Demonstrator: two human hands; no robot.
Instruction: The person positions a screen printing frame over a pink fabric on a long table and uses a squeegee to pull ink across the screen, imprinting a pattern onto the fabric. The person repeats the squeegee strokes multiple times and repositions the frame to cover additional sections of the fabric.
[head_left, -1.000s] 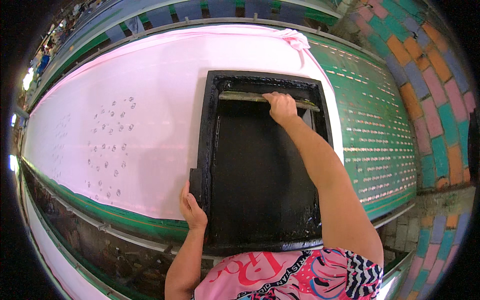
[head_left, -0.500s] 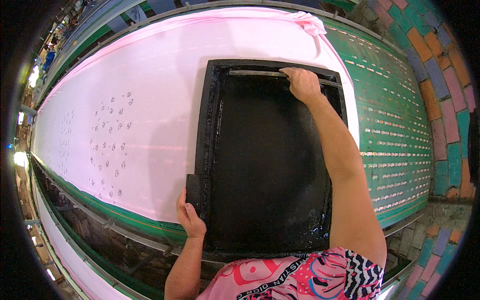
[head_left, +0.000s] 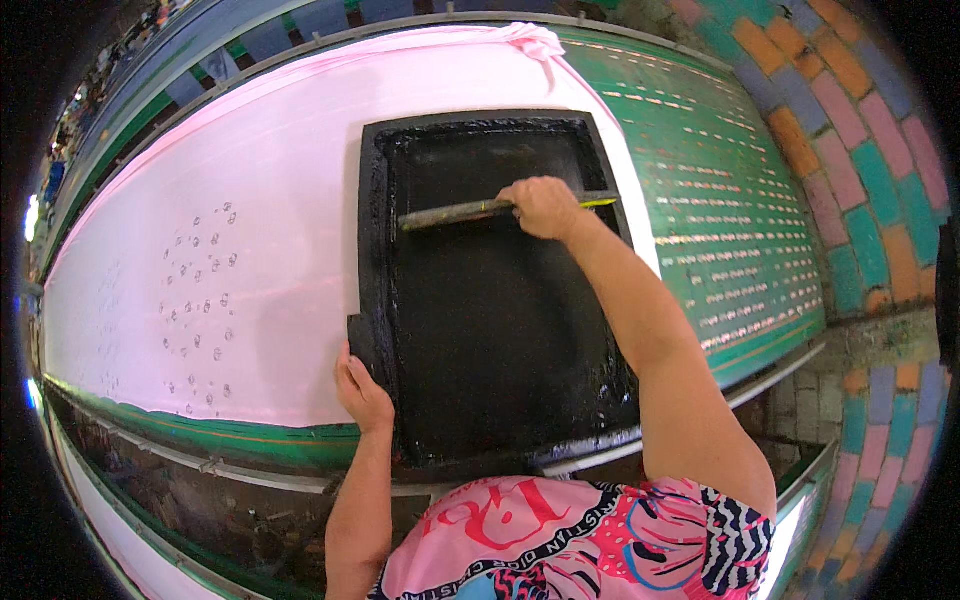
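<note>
A black screen-printing frame [head_left: 369, 250] lies on a pale pink cloth [head_left: 290, 160], its inner surface coated dark and wet-looking. My right hand [head_left: 545, 208] grips a long, thin squeegee [head_left: 455, 215], which lies across the upper part of the frame at a slight tilt. Yellow shows near the squeegee's right end. At the frame's lower left side, my left hand [head_left: 364, 398] is closed on a small black tab [head_left: 363, 338] that sticks out from the rim. Small dark printed motifs [head_left: 198, 265] dot the cloth to the left.
Under the cloth runs a long green table [head_left: 700, 210] with rows of pale marks at its right. The cloth's far corner is bunched in a knot [head_left: 535, 42]. Coloured paving bricks [head_left: 840, 105] cover the floor at right. Another table with white cloth [head_left: 100, 545] stands at lower left.
My right hand has drawn the squeegee from the frame's far edge toward me, and it has tilted. My left hand keeps its hold on the tab. The whole view has shifted.
</note>
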